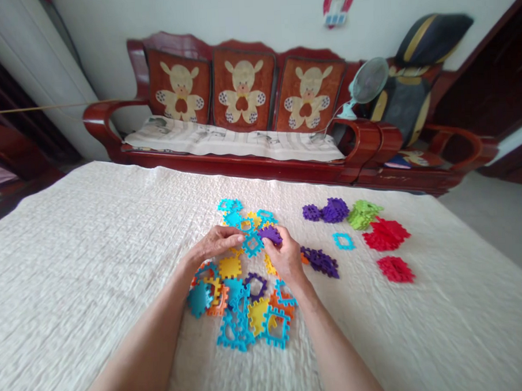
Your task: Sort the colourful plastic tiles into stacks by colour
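Observation:
My right hand point(285, 255) is closed on a purple toothed tile point(270, 235), pinched between thumb and fingers above the pile. My left hand point(220, 242) reaches in from the other side with its fingers stretched out. Its fingertips are beside a blue toothed frame tile point(252, 244); whether they touch it I cannot tell. Around both hands lie mixed interlocking tiles in blue, yellow, orange and purple. Among them are a yellow tile point(230, 267) below my left hand, a purple frame tile point(256, 285) and a blue square frame point(276, 328) nearer to me.
To the right are sorted piles: purple tiles point(335, 210), green tiles point(364, 214), red tiles point(386, 234) and more purple tiles point(321, 262). A single blue frame point(343, 241) lies between them. Beyond the textured white cover point(115, 225) stands a wooden sofa point(225, 160) with a small fan point(368, 80).

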The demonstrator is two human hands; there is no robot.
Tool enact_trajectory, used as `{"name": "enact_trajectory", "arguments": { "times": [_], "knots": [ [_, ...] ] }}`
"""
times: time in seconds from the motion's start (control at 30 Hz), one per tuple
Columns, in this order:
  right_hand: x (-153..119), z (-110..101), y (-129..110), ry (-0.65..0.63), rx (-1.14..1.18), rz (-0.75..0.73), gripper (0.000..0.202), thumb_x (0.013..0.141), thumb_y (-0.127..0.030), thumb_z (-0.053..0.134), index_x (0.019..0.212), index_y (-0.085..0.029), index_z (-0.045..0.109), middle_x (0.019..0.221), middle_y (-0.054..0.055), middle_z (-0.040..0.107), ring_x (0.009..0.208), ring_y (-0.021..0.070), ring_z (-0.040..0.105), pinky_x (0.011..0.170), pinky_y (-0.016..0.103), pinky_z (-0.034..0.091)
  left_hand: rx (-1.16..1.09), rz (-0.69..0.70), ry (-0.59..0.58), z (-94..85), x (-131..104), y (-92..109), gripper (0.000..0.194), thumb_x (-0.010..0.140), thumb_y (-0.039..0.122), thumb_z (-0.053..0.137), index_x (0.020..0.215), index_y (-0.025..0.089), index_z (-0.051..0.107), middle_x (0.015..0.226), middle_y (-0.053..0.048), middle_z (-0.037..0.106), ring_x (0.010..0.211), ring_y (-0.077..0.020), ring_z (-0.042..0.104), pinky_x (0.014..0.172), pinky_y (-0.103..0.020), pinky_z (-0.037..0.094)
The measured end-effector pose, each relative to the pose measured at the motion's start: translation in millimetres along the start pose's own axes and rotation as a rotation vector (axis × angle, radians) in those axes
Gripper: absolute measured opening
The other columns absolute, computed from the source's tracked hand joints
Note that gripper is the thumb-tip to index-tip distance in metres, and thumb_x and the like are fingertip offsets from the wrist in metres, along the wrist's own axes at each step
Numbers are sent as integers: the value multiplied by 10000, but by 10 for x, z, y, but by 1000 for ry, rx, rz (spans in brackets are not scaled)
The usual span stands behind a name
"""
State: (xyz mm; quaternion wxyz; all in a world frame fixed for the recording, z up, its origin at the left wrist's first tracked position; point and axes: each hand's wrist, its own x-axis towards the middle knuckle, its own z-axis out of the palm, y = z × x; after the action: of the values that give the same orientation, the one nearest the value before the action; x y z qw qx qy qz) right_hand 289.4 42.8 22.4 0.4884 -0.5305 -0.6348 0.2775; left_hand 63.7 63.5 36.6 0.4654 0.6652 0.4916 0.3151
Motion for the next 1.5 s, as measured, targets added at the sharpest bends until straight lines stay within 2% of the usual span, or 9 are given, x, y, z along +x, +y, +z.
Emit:
{"name": "enact_trajectory", "arguments": {
  "times": [0.1, 0.23, 0.57, 0.67, 0.8, 0.93, 1.17, 1.3, 1.5],
  "knots": [
    [-6, 9, -26, -61, 70, 41, 350, 848, -370, 587, 1159, -214, 619, 983, 64, 740, 824, 217, 712, 771, 351, 589, -28, -40, -111, 31, 9, 16, 486, 737, 633, 685, 707, 150, 651, 603, 27, 481, 570, -85, 382, 502, -218, 285],
    [-3, -22, -83, -188, 227, 179, 423, 873, -389, 549, 1256, -214, 576, 978, 49, 729, 661, 171, 695, 592, 286, 576, -44, -49, -125, 20, 35, -26, 477, 756, 617, 666, 665, 154, 597, 561, 45, 419, 535, -70, 328, 485, -212, 257],
    [31, -69, -15, -237, 404, 275, 443, 853, -449, 595, 1220, -201, 617, 853, 18, 710, 565, 127, 626, 561, 262, 541, -194, -57, -77, 44, 67, -47, 427, 696, 575, 719, 814, 167, 681, 746, -11, 660, 655, -119, 532, 610, -232, 441],
    [21, -46, -27, -207, 378, 219, 416, 865, -444, 582, 1206, -207, 614, 887, 35, 730, 621, 146, 657, 588, 273, 555, -168, -33, 33, 61, 88, -54, 404, 678, 549, 718, 794, 164, 679, 687, 4, 629, 613, -106, 503, 581, -229, 414],
    [7, -27, -57, -110, 316, 80, 338, 869, -393, 586, 1159, -222, 612, 1048, 74, 750, 867, 203, 719, 735, 325, 598, -111, -45, 141, 35, 90, -40, 372, 678, 487, 690, 830, 147, 687, 622, 19, 575, 556, -90, 457, 538, -226, 368],
    [20, -51, -36, 5, 253, 15, 273, 860, -380, 602, 1084, -224, 612, 1068, 75, 752, 948, 215, 725, 866, 364, 586, -85, -57, 192, 3, 84, -35, 352, 679, 471, 671, 812, 145, 682, 585, 25, 540, 545, -94, 449, 534, -231, 359],
    [52, -75, -19, -4, 251, -120, 93, 863, -294, 584, 927, -237, 619, 1131, 80, 736, 1080, 224, 694, 955, 395, 554, 32, 18, 235, 23, 95, -67, 456, 699, 560, 702, 914, 159, 737, 535, 45, 458, 510, -85, 355, 494, -235, 283],
    [44, -63, -56, -44, 153, -267, 91, 855, -209, 547, 886, -246, 625, 1123, 71, 732, 1103, 213, 678, 996, 395, 524, -14, 75, 216, 21, 67, -1, 436, 767, 553, 672, 961, 169, 743, 514, 57, 397, 503, -82, 332, 499, -236, 276],
    [12, -31, -57, -167, 110, -150, 193, 898, -303, 545, 1052, -246, 647, 998, 54, 752, 864, 203, 724, 800, 332, 580, -182, 83, 50, 56, 26, 94, 429, 714, 526, 769, 962, 178, 745, 731, -26, 653, 694, -143, 568, 618, -255, 446]
  ]
}}
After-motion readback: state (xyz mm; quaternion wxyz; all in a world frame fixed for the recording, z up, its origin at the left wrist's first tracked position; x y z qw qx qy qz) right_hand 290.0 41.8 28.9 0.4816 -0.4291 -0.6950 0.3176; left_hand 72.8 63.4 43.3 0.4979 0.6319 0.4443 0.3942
